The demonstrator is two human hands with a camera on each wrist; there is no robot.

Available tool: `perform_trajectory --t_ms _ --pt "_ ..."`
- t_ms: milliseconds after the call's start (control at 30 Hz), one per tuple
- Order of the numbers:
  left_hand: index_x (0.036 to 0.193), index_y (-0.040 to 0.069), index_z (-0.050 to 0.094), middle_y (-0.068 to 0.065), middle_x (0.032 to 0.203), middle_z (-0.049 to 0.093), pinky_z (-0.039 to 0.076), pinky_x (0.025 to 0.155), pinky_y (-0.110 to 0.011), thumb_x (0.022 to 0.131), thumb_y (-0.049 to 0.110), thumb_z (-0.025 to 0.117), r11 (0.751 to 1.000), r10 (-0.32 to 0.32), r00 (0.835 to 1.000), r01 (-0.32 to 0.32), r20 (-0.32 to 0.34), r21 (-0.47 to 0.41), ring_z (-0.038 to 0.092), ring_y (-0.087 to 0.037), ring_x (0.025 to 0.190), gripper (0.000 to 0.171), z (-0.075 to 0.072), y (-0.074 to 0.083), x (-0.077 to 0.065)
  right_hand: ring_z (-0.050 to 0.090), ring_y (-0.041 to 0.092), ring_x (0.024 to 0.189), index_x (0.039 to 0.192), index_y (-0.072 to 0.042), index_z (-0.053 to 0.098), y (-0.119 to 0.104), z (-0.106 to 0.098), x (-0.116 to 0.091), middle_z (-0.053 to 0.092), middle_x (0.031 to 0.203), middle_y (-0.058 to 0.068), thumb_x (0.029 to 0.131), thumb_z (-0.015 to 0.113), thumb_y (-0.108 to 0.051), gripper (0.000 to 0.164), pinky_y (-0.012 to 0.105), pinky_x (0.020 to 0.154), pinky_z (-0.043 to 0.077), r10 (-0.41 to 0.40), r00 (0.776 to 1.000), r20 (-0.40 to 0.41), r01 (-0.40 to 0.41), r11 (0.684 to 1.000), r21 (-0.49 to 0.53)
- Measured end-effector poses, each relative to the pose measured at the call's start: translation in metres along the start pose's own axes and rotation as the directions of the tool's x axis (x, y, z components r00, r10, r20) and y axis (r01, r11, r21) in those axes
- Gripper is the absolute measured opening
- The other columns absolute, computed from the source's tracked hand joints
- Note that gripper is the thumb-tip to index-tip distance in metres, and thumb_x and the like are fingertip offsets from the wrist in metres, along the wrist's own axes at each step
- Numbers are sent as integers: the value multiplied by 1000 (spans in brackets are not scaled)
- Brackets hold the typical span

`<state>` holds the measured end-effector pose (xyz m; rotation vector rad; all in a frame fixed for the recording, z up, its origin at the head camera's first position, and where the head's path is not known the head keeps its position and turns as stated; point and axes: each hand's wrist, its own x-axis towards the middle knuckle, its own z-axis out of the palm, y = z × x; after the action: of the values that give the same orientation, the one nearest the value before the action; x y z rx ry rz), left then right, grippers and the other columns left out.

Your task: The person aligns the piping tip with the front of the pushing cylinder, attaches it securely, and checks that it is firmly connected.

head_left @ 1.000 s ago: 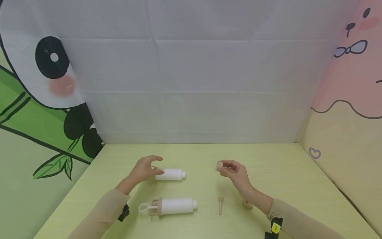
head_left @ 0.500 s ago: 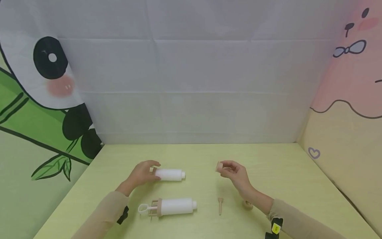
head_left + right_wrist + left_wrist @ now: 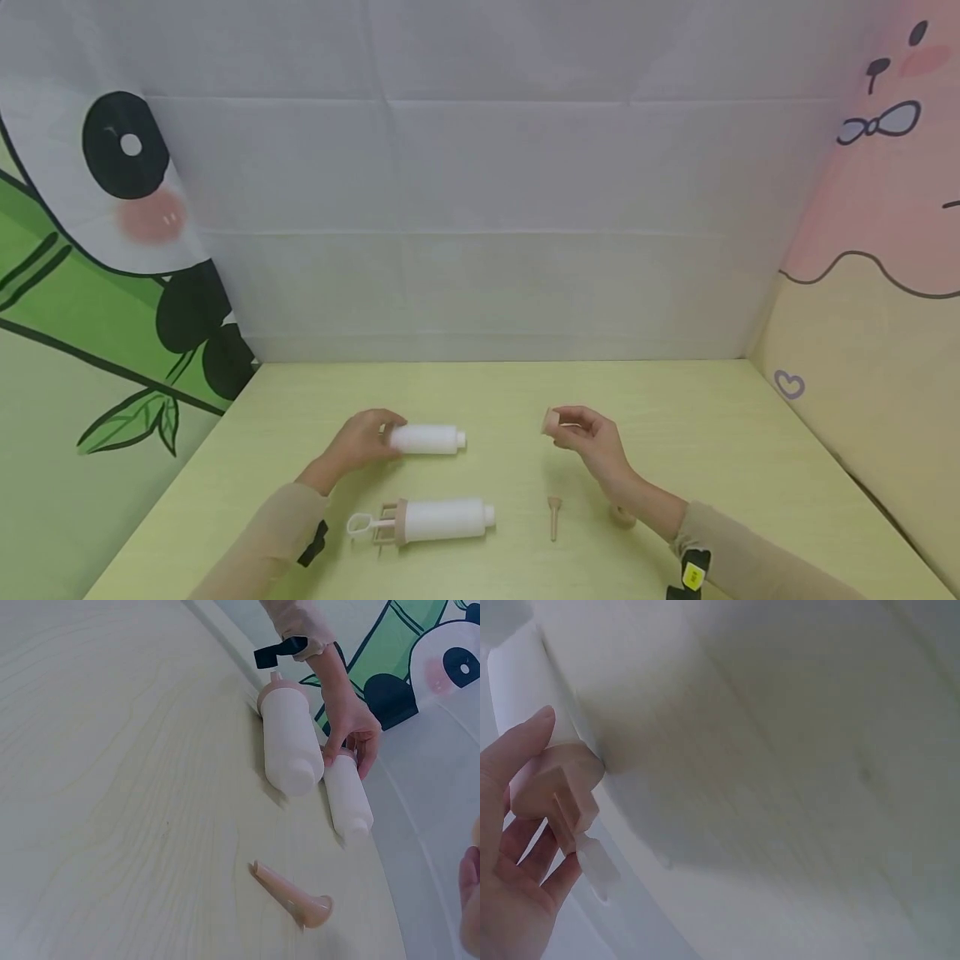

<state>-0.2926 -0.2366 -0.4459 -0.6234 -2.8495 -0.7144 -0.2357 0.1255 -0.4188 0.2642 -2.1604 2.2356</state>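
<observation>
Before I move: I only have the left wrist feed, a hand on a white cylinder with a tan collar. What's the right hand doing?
Observer: In the head view, the right hand pinches a small tan piece by its fingertips.
Operator: Copy. Anything lying outside my frame?
Observer: Yes. A second cylinder, also white, lies on its side on the table, nearer the person than the white cylinder in the left hand.
</observation>
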Motion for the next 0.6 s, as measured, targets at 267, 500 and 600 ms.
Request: perform_trajectory --t_ms 267,500,600 --pt "95 6 68 -7 95 67 48 75 -40 59 15 83 999 9 1000 -9 -3 34 60 -23 85 40 3 0 2 63 11 83 111 7 56 2 -1 -1 63 96 4 83 65 -11 34 26 76 52 -14 1000 -6 14 1000 -7" --pt "95 6 68 -6 92 67 48 69 -36 60 17 82 999 14 1000 -15 9 47 59 -19 79 39 -1 2 0 63 13 82 110 5 57 3 -3 1 62 97 5 81 67 -10 33 27 76 52 -10 1000 -9 10 1000 -7" --pt "95 8 68 -5 92 67 48 69 -35 60 18 82 999 6 1000 -6 4 50 59 -18 79 39 -5 3 -1 63 12 81 110 6 57 2 -3 1 61 98 7 82 66 -9 33 27 76 52 -7 1000 -1 7 1000 -8"
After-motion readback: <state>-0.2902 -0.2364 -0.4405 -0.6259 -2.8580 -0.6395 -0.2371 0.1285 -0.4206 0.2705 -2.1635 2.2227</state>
